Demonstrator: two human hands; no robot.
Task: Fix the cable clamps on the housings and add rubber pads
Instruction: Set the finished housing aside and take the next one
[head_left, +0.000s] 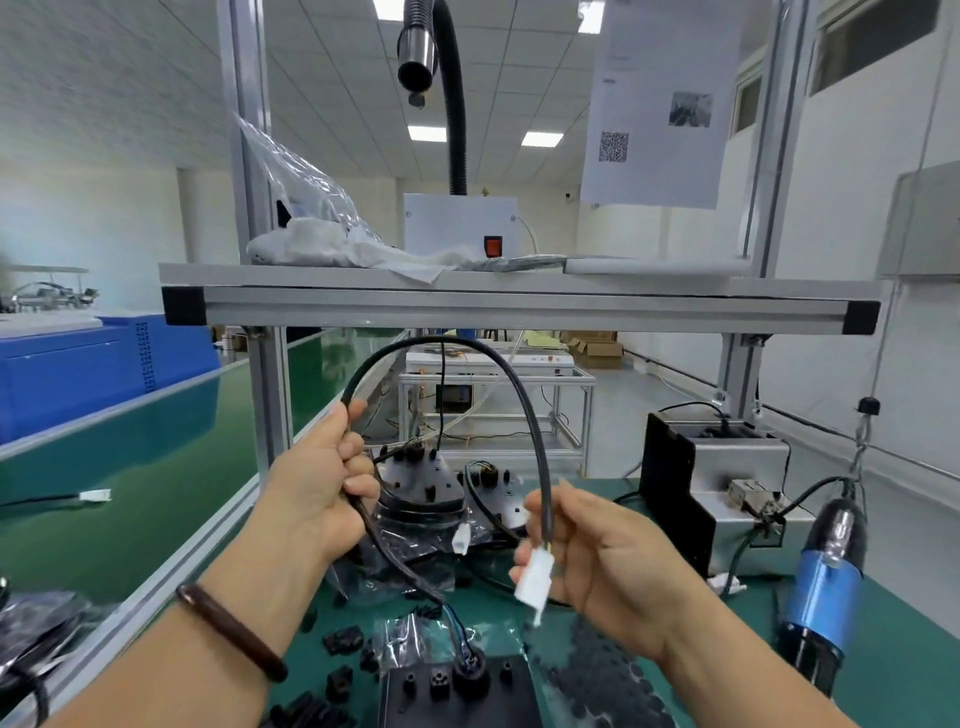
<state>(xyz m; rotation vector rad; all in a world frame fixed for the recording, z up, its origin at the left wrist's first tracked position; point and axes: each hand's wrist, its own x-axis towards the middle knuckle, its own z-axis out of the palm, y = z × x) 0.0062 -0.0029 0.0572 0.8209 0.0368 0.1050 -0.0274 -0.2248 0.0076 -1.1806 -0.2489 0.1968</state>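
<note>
Left hand (317, 488): fingers curled round black cable (527, 405), above housing (415, 706).
Right hand (597, 561): thumb and fingers pinching cable at white plug (535, 577), above housing.

Black cable (498, 364) lifted in a tall arch; white connector (535, 577) hangs at one end, the other end runs down into a flat black housing (447, 696) nearest the viewer. More housings (421, 483) stacked behind. Small black clamps (343, 639) lie loose to the left. Dark round rubber pads (597, 670) on a sheet to the right.
</note>
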